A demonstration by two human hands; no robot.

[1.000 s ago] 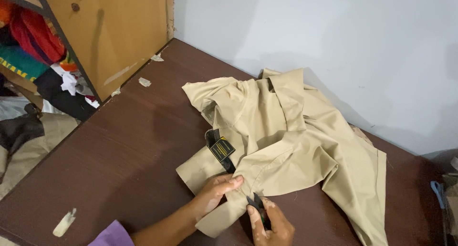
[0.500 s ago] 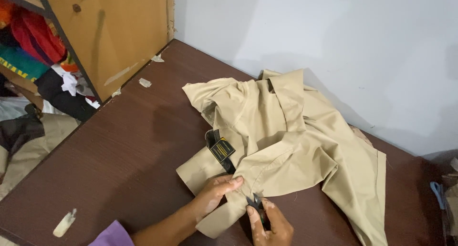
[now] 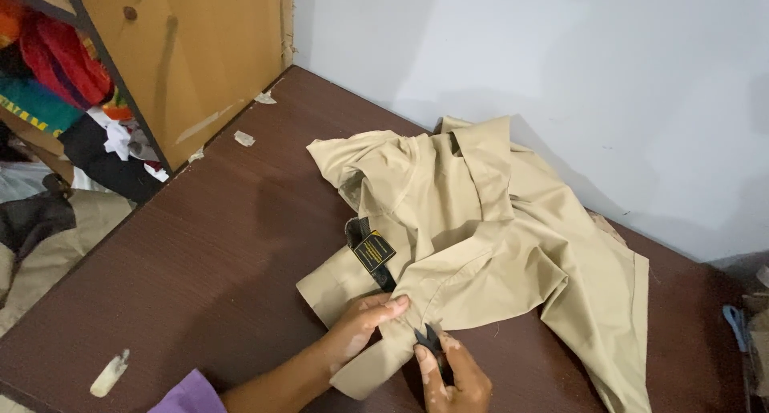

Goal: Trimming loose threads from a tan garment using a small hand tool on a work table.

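Note:
A crumpled khaki garment (image 3: 489,237) lies on a dark brown table (image 3: 208,253). A black inner band with a black and yellow label (image 3: 373,251) shows at the garment's left fold. My left hand (image 3: 364,323) pinches the tan fabric near its lower edge. My right hand (image 3: 450,373) grips small black thread snips (image 3: 428,339), whose tips touch the fabric just right of my left fingers. A purple sleeve (image 3: 186,395) covers my left forearm.
A wooden cabinet (image 3: 200,52) stands at the table's far left corner, with a shelf of coloured clothes (image 3: 56,84) beside it. Small scraps (image 3: 109,373) lie on the table. A white wall (image 3: 561,76) runs behind. Blue-handled items (image 3: 735,323) sit at the right edge.
My hands have barely moved. The snips stay at the same spot on the fabric edge, and the garment lies as before.

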